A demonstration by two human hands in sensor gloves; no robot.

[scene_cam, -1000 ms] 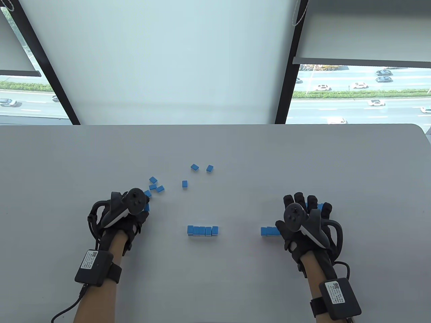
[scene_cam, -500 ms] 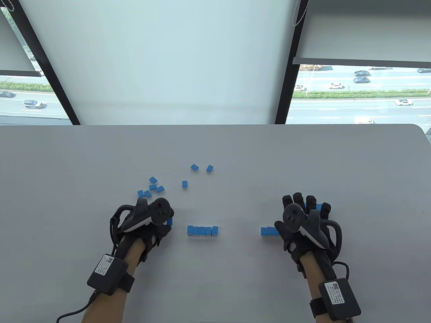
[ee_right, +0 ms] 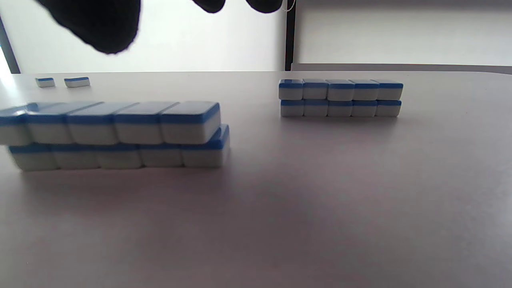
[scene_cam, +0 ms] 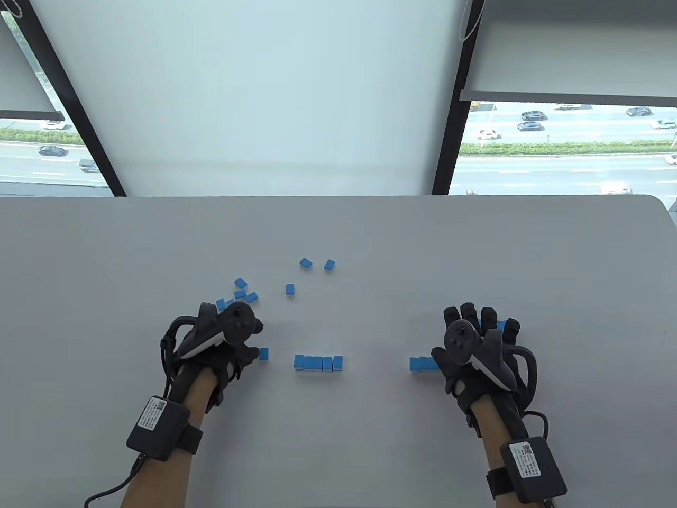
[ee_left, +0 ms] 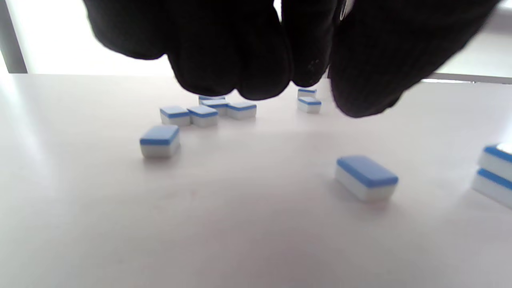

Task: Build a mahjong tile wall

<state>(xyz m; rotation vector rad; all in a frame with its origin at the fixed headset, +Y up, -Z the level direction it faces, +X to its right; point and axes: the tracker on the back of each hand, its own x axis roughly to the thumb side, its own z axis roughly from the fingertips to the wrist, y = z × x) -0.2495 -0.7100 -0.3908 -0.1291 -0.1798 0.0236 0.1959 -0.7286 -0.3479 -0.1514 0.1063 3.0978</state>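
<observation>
While left hand [scene_cam: 225, 338] hovers, fingers [ee_left: 228, 60] curled

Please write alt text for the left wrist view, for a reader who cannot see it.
Black gloved fingers of the left hand hang from the top edge above a pale table, holding nothing. A single blue-topped white tile lies near them, a two-layer stack shows at the right edge, and loose tiles lie scattered further back.
</observation>
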